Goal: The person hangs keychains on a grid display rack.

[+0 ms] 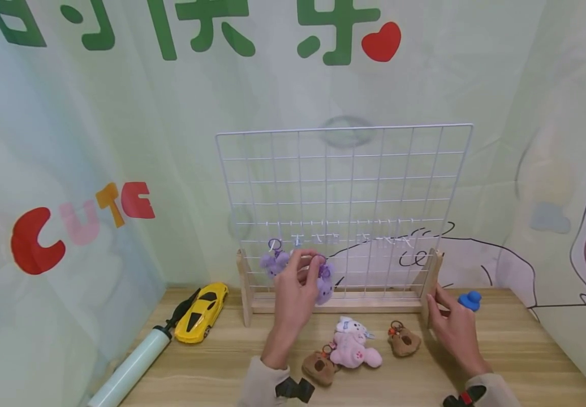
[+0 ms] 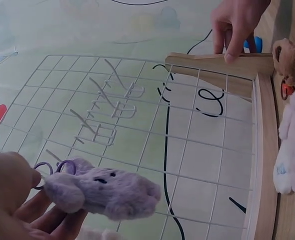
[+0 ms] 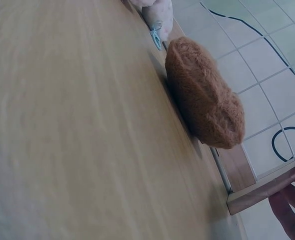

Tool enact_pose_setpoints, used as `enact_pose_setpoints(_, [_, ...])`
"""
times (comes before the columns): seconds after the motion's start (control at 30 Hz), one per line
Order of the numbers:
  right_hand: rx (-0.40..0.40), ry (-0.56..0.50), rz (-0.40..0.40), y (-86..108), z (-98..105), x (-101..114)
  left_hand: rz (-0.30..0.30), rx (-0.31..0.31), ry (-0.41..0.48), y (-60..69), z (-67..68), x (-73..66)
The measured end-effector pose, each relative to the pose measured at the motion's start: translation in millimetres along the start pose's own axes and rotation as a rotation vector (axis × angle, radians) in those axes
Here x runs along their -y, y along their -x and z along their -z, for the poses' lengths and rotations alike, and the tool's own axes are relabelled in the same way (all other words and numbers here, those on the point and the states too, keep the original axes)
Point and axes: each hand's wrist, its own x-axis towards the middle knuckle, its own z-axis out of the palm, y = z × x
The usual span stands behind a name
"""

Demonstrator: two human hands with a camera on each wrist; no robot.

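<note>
While the wire rack (image 1: 352, 180) stands gripped at its wooden upright (image 1: 432, 271) by the curled right hand (image 1: 454, 330), hanging looks only begun.
In front of the rack lies a pink plush (image 1: 350, 350), unhung; one purple plush (image 1: 274, 264) hangs near its left end, and a second purple plush (image 1: 325, 289), seemingly not yet hung, is before its mesh, pinched in the left hand's (image 1: 297, 288) nearly closed fingers. Two brown plushes (image 1: 319, 368) (image 1: 405, 341) also wait in front. Most of the rack's white hooks (image 1: 363, 237) look bare.
</note>
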Motion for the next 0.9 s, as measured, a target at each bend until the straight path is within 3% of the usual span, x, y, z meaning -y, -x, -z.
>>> enact_pose_setpoints(0.13, [0.012, 0.003, -0.015, 0.9, 0, -1, -0.044, -0.066, -0.03, -4.7, -6.6, -4.7])
enact_pose_setpoints(0.37, [0.014, 0.006, -0.014, 0.4, 1, 1, -0.124, -0.167, -0.195, -15.2, -13.7, -7.4])
enact_pose_setpoints(0.9, [-0.007, 0.001, 0.002, -1.2, -1, -1, -0.191, -0.173, -0.325, -24.2, -15.8, 2.1])
